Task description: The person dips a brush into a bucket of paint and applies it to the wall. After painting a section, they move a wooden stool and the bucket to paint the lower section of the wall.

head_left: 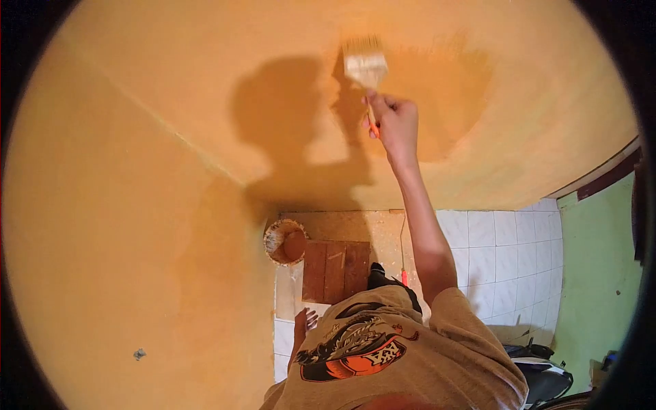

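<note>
My right hand (396, 126) is raised in front of me, closed around the handle of a wide paintbrush (366, 65). The brush's bristles point up and meet the orange wall (287, 27). To the right of the brush, a darker, wet-looking patch of paint (444, 96) spreads over the wall. Low beside my body, my left hand (307, 318) hangs with its fingers apart and nothing visible in them. Beyond that hand, a paint-smeared bucket (273, 239) with orange-brown paint inside stands in the corner by the walls.
A brown wooden board or low stool (337, 266) lies beside the bucket. A thin rod with a red handle (404, 277) lies near my feet. White floor tiles (495, 232) extend right to a green wall (601, 253). Part of what looks like a motorbike (547, 379) is at lower right.
</note>
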`<state>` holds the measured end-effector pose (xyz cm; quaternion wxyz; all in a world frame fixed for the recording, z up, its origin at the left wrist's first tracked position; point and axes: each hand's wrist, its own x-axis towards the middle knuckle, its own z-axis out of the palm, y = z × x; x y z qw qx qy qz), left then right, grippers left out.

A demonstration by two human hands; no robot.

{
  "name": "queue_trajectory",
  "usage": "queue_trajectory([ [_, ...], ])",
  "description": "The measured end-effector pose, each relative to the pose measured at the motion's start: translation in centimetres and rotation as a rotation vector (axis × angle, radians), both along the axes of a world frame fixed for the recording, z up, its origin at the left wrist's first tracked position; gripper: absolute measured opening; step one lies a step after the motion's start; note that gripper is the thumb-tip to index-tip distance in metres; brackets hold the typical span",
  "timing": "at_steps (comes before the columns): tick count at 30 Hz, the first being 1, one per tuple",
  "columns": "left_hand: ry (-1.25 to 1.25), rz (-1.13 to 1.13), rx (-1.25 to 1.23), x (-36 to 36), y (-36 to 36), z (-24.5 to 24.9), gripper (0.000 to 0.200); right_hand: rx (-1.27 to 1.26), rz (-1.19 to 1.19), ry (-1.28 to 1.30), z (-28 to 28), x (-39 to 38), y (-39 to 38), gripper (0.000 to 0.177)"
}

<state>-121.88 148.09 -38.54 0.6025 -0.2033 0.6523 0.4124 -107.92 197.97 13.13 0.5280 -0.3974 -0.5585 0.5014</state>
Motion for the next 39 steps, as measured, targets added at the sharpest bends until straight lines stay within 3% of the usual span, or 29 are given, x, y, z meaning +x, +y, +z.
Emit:
queue_trajectory([
  [4,0.034,-0.089,-0.025,0.0,1.5,0.9,0.046,0.109,-0.037,0.097,2.3,0.0,0.9,0.033],
  [10,0.041,-0.035,0.013,-0.5,3.8,2.3,0.048,-0.312,0.007,0.044,-9.0,1.6,0.5,0.027],
  [13,0.063,-0.066,0.008,-0.6,4.4,2.7,0.049,-0.388,-0.015,-0.007,-13.7,2.4,1.3,0.032],
  [15,0.053,-0.069,0.014,-1.0,4.5,1.8,0.049,-0.296,-0.020,0.002,-10.4,2.8,1.9,0.030],
  [19,0.027,-0.119,0.079,-1.3,4.0,2.1,0.047,-0.039,0.003,0.038,1.3,3.9,1.3,0.032],
  [23,0.055,-0.174,0.039,-0.6,4.4,2.3,0.044,0.101,-0.037,0.112,3.3,3.8,2.0,0.033],
  [26,0.056,-0.144,0.043,-0.1,5.6,3.6,0.042,-0.042,-0.001,-0.028,-3.6,4.9,2.6,0.029],
  [28,0.054,-0.139,0.087,-0.2,5.7,3.5,0.042,-0.229,-0.021,0.130,-10.5,5.2,2.0,0.032],
  [30,0.060,-0.151,0.027,-0.1,6.6,4.1,0.042,-0.491,-0.075,0.002,-14.7,5.4,1.5,0.018],
  [32,0.087,-0.202,0.012,-0.3,6.4,5.0,0.042,-0.452,-0.081,-0.032,-15.9,5.8,2.6,0.020],
  [34,0.080,-0.179,0.006,-1.2,6.2,3.7,0.043,-0.312,-0.088,-0.065,-13.4,5.9,4.0,0.024],
  [37,0.074,-0.182,0.001,-1.3,5.4,3.2,0.044,-0.090,-0.075,-0.012,-2.2,6.7,3.4,0.030],
  [39,0.086,-0.213,0.032,-1.3,5.3,3.1,0.046,0.027,-0.054,0.036,1.9,7.2,2.7,0.028],
])
